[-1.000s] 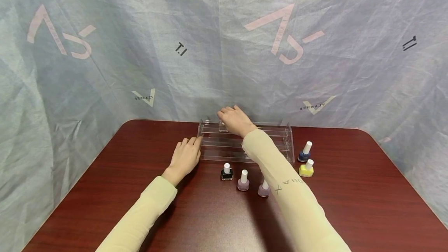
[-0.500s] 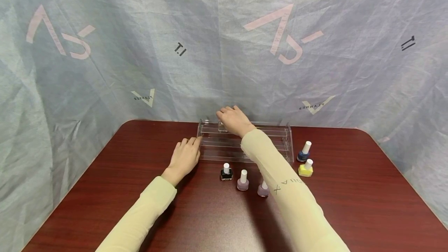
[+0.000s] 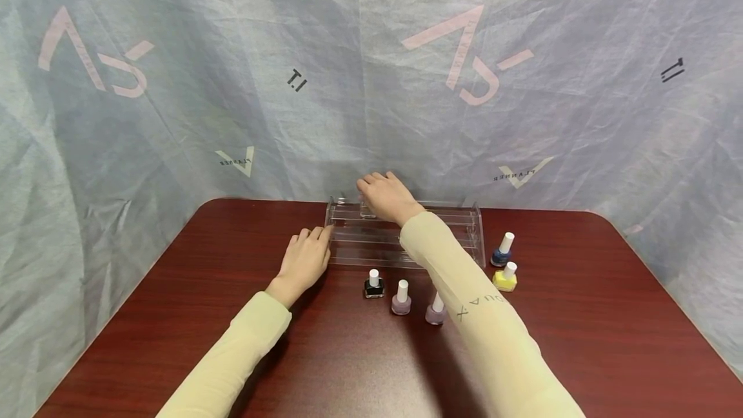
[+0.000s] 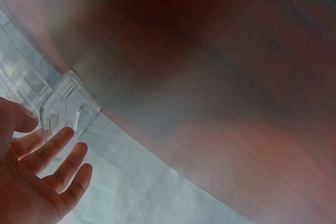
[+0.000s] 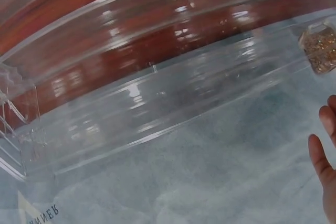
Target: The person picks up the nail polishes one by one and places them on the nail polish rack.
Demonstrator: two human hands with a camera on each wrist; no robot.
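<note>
A clear tiered display rack (image 3: 371,235) stands at the back of the table. My left hand (image 3: 304,255) is at its left end; in the left wrist view, thumb and index finger pinch the clear side panel (image 4: 68,103) while the other fingers extend loosely. Over the upper tier, my right hand (image 3: 386,197) holds a small nail polish bottle (image 3: 367,210) from above. The right wrist view shows gold glitter in that bottle (image 5: 321,48); its cap is hidden. In front of the rack stand a black nail polish (image 3: 374,286) and two mauve ones (image 3: 401,303), (image 3: 435,313).
Right of the rack are a blue nail polish (image 3: 502,255) and a yellow one (image 3: 505,280). A grey printed cloth (image 3: 325,121) hangs behind the dark red wooden table (image 3: 232,231). My right forearm passes above the right mauve bottle.
The head view has shifted slightly. Both hands stay almost where they were, the left at the rack's end and the right with the glitter bottle at the upper tier.
</note>
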